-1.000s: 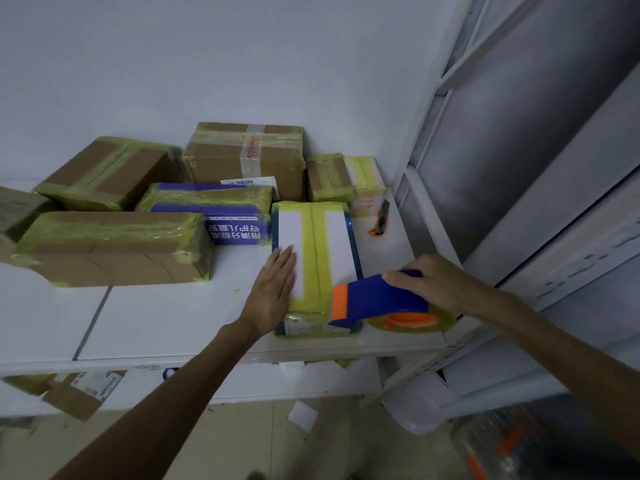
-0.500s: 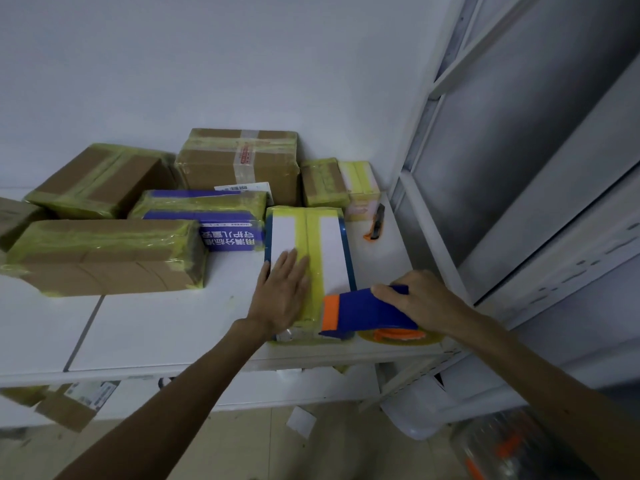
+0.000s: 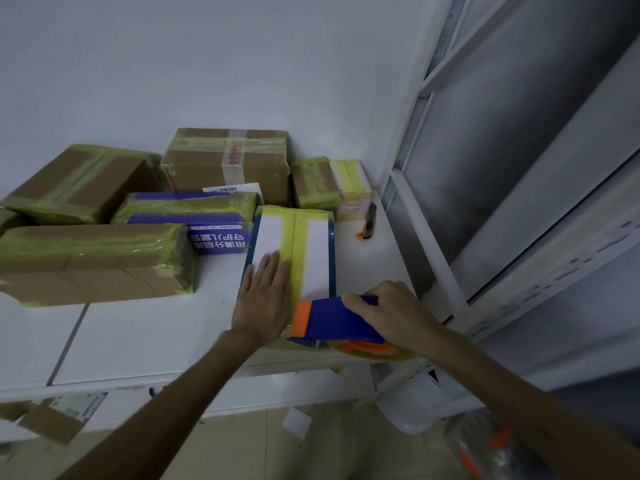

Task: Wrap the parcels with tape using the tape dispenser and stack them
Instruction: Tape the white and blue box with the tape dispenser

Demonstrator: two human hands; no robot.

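On the white table (image 3: 138, 341), near its right end, the white and blue parcel (image 3: 313, 251) lies flat, with yellow tape along its middle between 2 white bands. The left hand (image 3: 265, 299) presses on its left half, palm down, fingers straight, gripping nothing. If this pressure is too light, I think the parcel can slide or turn when tape is pulled, and the strip will go on crooked or wrinkled. The tape dispenser (image 3: 332, 320) sits at the near right corner of the parcel, and the right hand (image 3: 391, 313) holds it with fingers curled over its blue body. Both are close to the table edge, so a strong pull toward the person may drag the parcel off. At the far left, 1 wrapped brown parcel (image 3: 8, 218) is cut off by the frame. The near end of the white and blue parcel is hidden behind the hand and the dispenser, so I cannot tell if tape is stuck there. The yellow tape roll (image 3: 374, 351) shows only partly, and the blade is not visible.
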